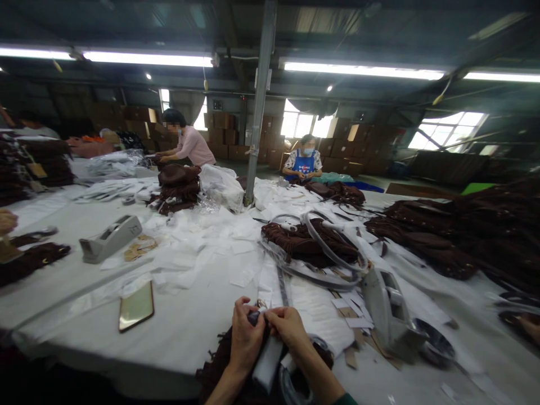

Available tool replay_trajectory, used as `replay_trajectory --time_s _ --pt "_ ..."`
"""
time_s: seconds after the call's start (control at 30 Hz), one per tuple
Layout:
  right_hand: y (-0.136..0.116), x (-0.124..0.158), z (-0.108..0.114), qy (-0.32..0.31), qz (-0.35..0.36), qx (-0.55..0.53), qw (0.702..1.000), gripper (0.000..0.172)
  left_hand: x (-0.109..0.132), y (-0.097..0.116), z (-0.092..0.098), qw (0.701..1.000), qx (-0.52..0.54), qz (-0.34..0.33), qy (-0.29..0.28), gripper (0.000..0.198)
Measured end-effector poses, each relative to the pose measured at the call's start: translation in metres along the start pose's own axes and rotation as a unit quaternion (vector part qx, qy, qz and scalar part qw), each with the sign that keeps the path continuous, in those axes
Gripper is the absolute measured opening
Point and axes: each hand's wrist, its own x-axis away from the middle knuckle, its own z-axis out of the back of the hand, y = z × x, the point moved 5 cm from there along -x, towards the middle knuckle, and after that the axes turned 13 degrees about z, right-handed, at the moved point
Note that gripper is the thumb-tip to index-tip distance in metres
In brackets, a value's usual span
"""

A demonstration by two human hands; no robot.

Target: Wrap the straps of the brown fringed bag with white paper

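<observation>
My left hand is closed around a dark strap end with white wrapping on it, in front of me at the table's near edge. Close beside it, my right hand pinches the white wrapping between thumb and forefinger; the fingertips of both hands nearly meet. A small metal-looking ring shows just above the fingers. Under my hands lies a dark brown fringed bag, partly hidden by my forearms. A white wrapped length runs down between my wrists, and a clear-wrapped loop lies under my right forearm.
Tape dispensers stand at right and left. A phone lies left. Ahead sits another brown fringed bag with wrapped handles. Brown bags are heaped right; white sheets cover mid-table near a post. Two co-workers work across.
</observation>
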Motion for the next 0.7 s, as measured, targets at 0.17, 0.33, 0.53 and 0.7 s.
replay_trajectory --time_s 0.17,0.33,0.53,0.7 --pt "-0.001 0.001 -0.006 0.032 0.019 -0.012 0.999 0.017 -0.001 0.0 0.005 0.997 0.055 0.045 0.017 0.039" --pt "0.011 -0.002 -0.006 0.065 0.002 -0.002 0.998 0.034 0.0 0.001 0.01 0.992 0.097 0.07 0.028 0.039" --pt "0.018 -0.008 -0.013 -0.007 0.02 0.019 1.0 0.02 -0.006 -0.006 0.008 0.982 0.157 0.102 -0.009 0.043" --pt "0.013 -0.004 -0.015 0.007 0.057 0.031 0.998 0.025 -0.013 -0.014 0.005 0.972 0.185 0.13 -0.056 0.047"
